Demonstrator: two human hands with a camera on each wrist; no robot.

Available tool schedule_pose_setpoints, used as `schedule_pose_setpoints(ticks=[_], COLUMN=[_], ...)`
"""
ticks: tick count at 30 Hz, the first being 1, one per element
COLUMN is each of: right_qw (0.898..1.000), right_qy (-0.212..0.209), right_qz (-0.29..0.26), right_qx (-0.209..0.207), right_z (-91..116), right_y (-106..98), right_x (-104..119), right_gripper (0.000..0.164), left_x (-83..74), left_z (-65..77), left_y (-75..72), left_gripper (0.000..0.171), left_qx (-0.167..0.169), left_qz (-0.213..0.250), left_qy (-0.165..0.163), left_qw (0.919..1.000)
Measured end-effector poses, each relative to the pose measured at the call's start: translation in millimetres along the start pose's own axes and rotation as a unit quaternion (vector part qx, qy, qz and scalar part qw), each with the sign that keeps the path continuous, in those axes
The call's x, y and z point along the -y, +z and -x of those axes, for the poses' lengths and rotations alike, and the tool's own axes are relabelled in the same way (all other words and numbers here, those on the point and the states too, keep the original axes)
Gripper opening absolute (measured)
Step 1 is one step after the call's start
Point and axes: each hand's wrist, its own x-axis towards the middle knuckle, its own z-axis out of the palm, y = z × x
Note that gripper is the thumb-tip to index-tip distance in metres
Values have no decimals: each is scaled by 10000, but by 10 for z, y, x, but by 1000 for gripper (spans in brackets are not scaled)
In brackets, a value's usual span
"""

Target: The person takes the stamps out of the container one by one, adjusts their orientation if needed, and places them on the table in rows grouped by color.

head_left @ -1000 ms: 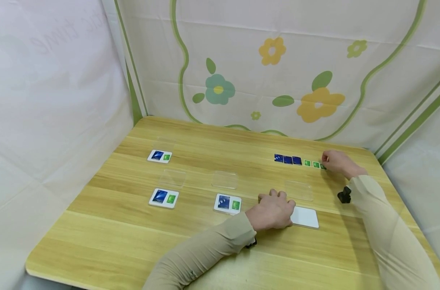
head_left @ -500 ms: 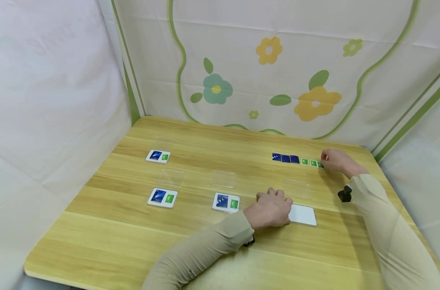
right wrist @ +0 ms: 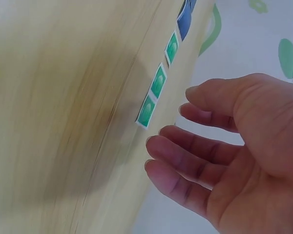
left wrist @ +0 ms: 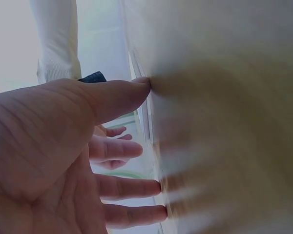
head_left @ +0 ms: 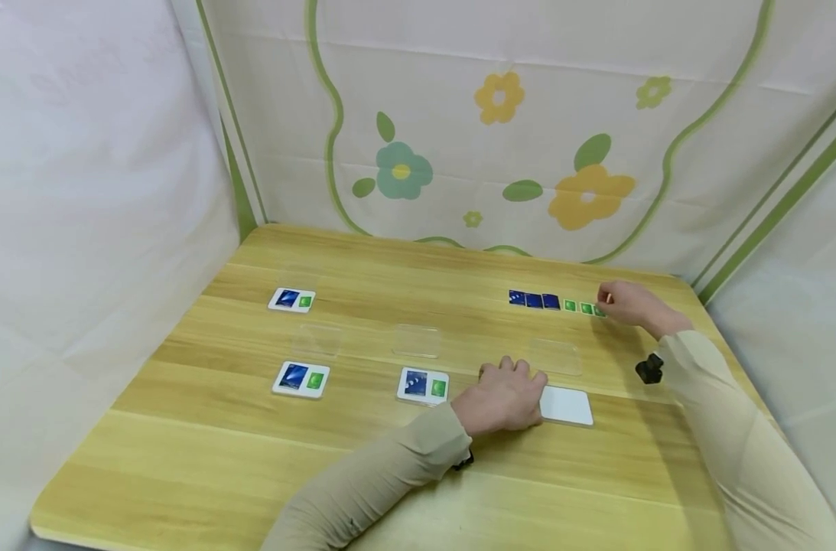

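Observation:
My left hand rests on the table at the left edge of a white blank card, holding that edge between thumb and index finger. The left wrist view shows the thumb by the card's thin edge and the other fingertips on the table. My right hand hovers beside the last of three small green cards, partly covering it in the head view. In the right wrist view, the right hand's fingers are loosely bent and apart, with nothing between them.
Three dark blue cards continue the green row leftward. White cards bearing blue and green pictures lie at middle, front left and back left. Clear plastic rectangles lie behind them. Fabric walls enclose the table.
The head view has shifted slightly, so everything sits a little further left. Both hands keep nearly the same places relative to the cards; no card has visibly moved.

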Motion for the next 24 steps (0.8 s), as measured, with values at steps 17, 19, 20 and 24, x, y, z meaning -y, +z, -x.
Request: schedule_pose_setpoints(ticks=[17, 19, 20, 24], right_qw=[9998, 9997, 9997, 9995], right_qy=[-192, -226, -222, -238], right_qz=[-74, -95, -107, -220], right_qx=[-24, -38, -52, -19], right_z=[69, 60, 56, 59], right_y=[-15, -7, -3, 10], right_x=[308, 340, 357, 420], right_gripper=[13, 12, 12, 13], left_x=[164, 186, 193, 211], left_z=[118, 136, 145, 175], left_y=[-52, -62, -68, -92], left_gripper=[50, 48, 48, 49], left_qx=[-114, -134, -141, -154], left_qz=[-167, -166, -153, -186], left_qy=[389, 391, 389, 383], left_qw=[9990, 9990, 9990, 9990])
